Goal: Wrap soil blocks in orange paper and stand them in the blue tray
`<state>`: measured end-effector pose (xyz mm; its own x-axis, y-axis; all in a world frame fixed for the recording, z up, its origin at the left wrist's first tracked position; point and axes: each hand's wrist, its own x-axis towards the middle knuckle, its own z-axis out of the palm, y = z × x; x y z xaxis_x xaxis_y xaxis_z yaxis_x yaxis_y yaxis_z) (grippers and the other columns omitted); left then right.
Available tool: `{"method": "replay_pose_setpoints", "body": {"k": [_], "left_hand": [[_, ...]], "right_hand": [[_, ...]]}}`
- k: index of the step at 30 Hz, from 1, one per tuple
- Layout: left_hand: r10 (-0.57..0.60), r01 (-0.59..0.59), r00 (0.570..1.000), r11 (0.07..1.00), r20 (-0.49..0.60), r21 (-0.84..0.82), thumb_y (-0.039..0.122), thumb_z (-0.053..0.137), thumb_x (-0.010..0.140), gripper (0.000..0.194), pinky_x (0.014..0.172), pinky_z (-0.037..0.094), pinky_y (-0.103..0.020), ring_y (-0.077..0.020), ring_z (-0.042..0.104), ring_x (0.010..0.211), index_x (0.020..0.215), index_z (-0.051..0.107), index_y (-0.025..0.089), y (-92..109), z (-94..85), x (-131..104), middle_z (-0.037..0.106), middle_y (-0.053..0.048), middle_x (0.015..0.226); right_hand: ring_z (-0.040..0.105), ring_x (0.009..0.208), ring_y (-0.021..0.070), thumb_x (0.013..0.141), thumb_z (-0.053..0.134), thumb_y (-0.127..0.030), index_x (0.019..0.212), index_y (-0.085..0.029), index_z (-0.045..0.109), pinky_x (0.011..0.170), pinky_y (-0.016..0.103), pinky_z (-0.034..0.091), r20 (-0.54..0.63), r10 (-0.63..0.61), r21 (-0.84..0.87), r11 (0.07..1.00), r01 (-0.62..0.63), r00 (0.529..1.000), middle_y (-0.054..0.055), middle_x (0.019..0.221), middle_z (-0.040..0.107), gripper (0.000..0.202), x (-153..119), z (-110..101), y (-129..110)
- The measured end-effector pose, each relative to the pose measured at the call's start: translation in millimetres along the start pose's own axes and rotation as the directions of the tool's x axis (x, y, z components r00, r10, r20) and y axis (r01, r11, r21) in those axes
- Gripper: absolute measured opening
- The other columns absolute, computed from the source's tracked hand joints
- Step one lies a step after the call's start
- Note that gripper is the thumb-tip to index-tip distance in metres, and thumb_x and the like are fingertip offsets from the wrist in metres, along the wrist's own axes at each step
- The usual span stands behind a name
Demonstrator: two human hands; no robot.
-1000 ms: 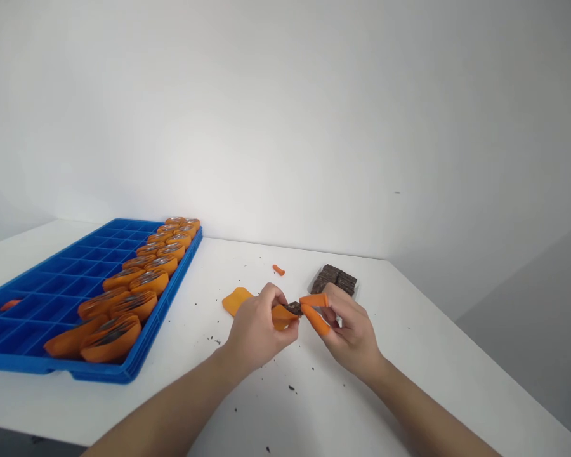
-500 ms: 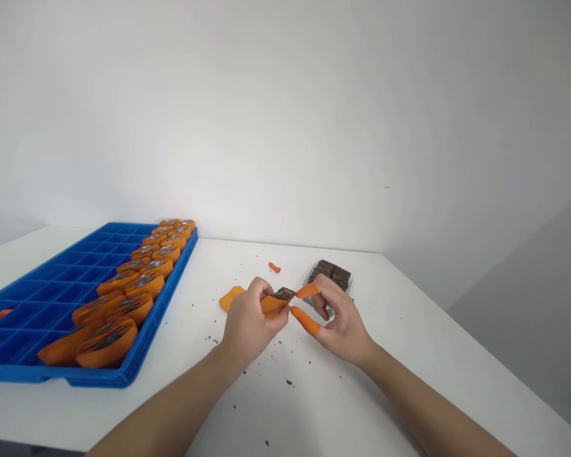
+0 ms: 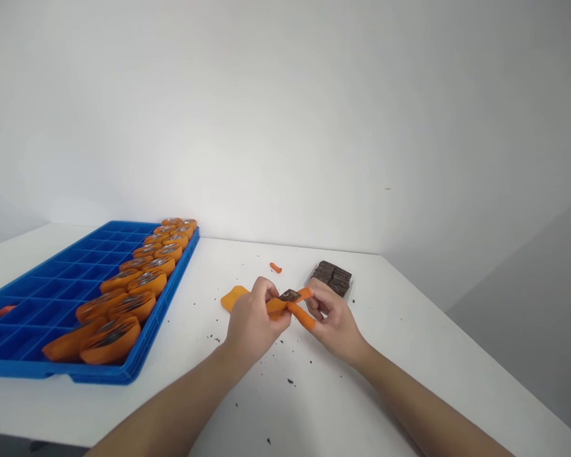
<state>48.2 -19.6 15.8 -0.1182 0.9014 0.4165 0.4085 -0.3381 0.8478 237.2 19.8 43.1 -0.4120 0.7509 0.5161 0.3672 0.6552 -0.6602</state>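
Note:
My left hand (image 3: 254, 317) is closed on an orange pouch (image 3: 276, 307), held just above the table with its mouth upward. A dark brown, flaky piece (image 3: 290, 296) sticks out of the pouch's top. Orange finger covers sheathe the thumb and forefinger of my right hand (image 3: 335, 320). Those two fingertips meet the pouch's right end, the forefinger lying against the brown piece and the thumb on the near side. Behind my left hand shows a flat orange piece (image 3: 233, 297), partly hidden by the hand.
On the left, a blue compartment tray (image 3: 137, 365) holds several filled orange pouches (image 3: 133, 304) along its right side and a small orange item (image 3: 4, 311). A white dish (image 3: 351, 293) carries dark brown blocks (image 3: 333, 276). One small orange tube (image 3: 276, 268) and dark crumbs lie on the white table (image 3: 409, 304).
My right hand has moved slightly left, its forefinger and thumb now at the pouch's end. The brown piece sits a little further right. My left hand keeps its hold.

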Motion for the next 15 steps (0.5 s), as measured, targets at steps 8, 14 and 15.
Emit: {"method": "replay_pose_setpoints", "body": {"k": [8,14,15], "left_hand": [[-0.014,0.014,1.0,1.0,-0.009,0.01,0.027,0.076,0.084,0.035,0.064,0.044,-0.03,-0.0211,0.069,0.068,0.096,0.043,0.028,1.0,0.2,1.0,0.071,0.005,0.078],[-0.03,0.03,1.0,0.999,-0.001,0.043,0.03,0.076,0.085,0.035,0.065,0.044,-0.03,-0.0223,0.069,0.068,0.097,0.042,0.028,1.8,-1.2,1.1,0.071,0.006,0.077],[-0.034,0.034,0.999,0.998,0.001,0.044,0.03,0.076,0.085,0.035,0.065,0.044,-0.03,-0.0224,0.069,0.068,0.097,0.043,0.028,1.8,-1.3,1.0,0.071,0.006,0.077]], "right_hand": [[0.037,0.065,0.0161,0.102,0.067,-0.036,0.075,-0.024,0.054,0.057,0.032,0.036,0.005,-0.034,-0.027,0.999,0.035,0.999,-0.003,0.073,0.036,0.033,-0.6,-0.8,-2.1],[0.036,0.065,0.016,0.102,0.067,-0.031,0.076,-0.024,0.054,0.056,0.032,0.033,0.007,-0.075,-0.041,0.996,0.076,0.997,-0.004,0.072,0.035,0.029,0.4,-1.0,-0.4],[0.036,0.065,0.016,0.102,0.067,-0.03,0.076,-0.024,0.053,0.057,0.032,0.032,0.008,-0.084,-0.044,0.996,0.084,0.996,-0.004,0.072,0.035,0.029,0.5,-1.5,-0.2]]}}
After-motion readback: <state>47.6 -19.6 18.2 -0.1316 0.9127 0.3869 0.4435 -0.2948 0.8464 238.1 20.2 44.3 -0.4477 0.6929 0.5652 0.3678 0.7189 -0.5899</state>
